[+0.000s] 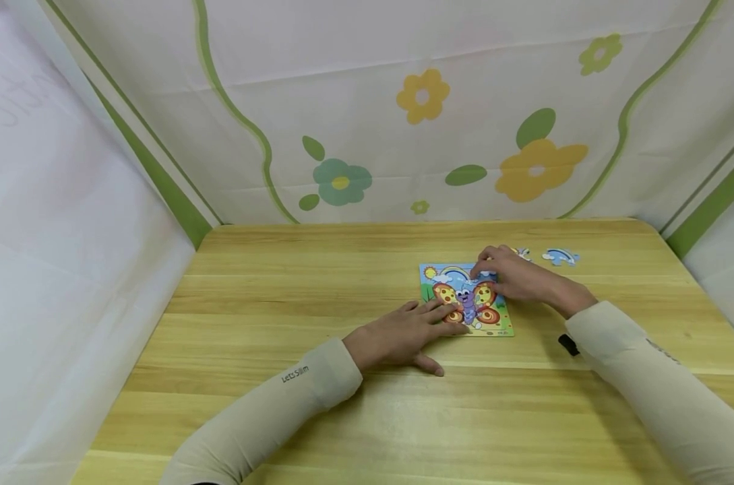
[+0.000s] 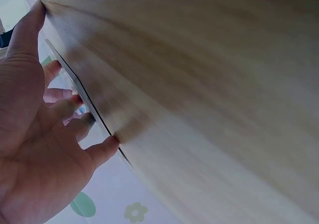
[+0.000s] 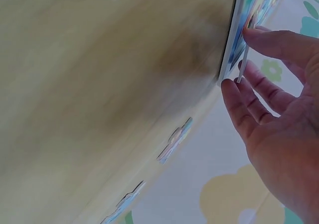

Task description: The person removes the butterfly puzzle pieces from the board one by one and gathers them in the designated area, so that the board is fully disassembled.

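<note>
A jigsaw puzzle [image 1: 503,323] with a purple butterfly picture lies on the wooden table. My left hand [image 1: 409,333] rests with spread, fairly straight fingers on its lower left part, the thumb out on the wood. In the left wrist view, fingertips [image 2: 113,143] touch the puzzle's edge. At the upper right corner my right hand [image 1: 518,277] pinches a thin puzzle piece [image 3: 245,59] between thumb and fingers. The piece stands tilted over the board in the right wrist view, its picture side mostly hidden by the hand.
Just beyond the right hand lies a loose puzzle piece [image 1: 525,254], partly covered by it. Another loose piece with a rainbow [image 1: 561,256] is farther right. A small black object [image 1: 568,345] shows beside the right sleeve. A flowered curtain [image 1: 367,121] hangs behind the table [image 1: 282,283].
</note>
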A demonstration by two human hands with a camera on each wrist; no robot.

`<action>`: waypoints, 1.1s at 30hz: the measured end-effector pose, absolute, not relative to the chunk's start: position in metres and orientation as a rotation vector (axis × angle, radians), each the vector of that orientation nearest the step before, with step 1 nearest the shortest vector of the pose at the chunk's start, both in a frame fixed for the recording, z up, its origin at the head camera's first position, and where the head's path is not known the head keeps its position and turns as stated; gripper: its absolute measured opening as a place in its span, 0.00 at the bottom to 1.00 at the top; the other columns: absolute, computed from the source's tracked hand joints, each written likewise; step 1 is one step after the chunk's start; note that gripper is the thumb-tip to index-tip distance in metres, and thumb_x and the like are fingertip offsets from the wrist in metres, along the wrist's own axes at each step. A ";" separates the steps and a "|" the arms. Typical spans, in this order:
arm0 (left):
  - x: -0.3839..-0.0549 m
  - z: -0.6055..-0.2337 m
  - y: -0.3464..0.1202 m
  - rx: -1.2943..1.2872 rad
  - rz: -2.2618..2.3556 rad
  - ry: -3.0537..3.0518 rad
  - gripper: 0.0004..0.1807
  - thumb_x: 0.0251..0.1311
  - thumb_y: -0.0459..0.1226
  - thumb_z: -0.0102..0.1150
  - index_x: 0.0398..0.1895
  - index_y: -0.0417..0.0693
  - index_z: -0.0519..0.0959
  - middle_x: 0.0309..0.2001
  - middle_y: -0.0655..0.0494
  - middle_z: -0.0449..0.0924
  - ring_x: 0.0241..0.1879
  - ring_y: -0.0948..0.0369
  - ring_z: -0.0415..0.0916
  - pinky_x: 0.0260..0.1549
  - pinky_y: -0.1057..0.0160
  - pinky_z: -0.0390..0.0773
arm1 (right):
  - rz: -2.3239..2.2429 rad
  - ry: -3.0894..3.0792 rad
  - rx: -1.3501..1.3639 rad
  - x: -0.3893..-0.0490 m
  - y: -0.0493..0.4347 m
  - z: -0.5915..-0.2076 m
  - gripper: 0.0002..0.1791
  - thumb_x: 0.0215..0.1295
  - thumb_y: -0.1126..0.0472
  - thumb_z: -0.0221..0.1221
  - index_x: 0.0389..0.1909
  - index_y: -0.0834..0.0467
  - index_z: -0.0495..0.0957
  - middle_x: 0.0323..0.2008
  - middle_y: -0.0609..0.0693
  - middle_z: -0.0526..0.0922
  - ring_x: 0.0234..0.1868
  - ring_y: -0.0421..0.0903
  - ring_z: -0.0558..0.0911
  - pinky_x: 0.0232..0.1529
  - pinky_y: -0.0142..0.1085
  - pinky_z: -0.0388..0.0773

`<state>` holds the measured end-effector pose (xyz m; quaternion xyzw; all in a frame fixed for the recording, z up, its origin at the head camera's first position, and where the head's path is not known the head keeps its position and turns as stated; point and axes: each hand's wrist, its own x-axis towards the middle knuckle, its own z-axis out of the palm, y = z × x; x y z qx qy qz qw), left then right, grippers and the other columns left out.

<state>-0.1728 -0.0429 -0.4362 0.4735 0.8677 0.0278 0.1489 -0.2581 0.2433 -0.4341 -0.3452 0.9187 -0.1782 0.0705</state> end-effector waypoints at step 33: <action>-0.172 -0.434 -0.039 1.390 -0.020 2.504 0.44 0.70 0.67 0.50 0.85 0.68 0.52 0.87 0.54 0.43 0.86 0.52 0.42 0.80 0.43 0.57 | -0.521 2.736 -1.012 -0.255 0.237 -0.430 0.20 0.63 0.78 0.62 0.50 0.55 0.86 0.56 0.63 0.79 0.58 0.64 0.77 0.56 0.62 0.77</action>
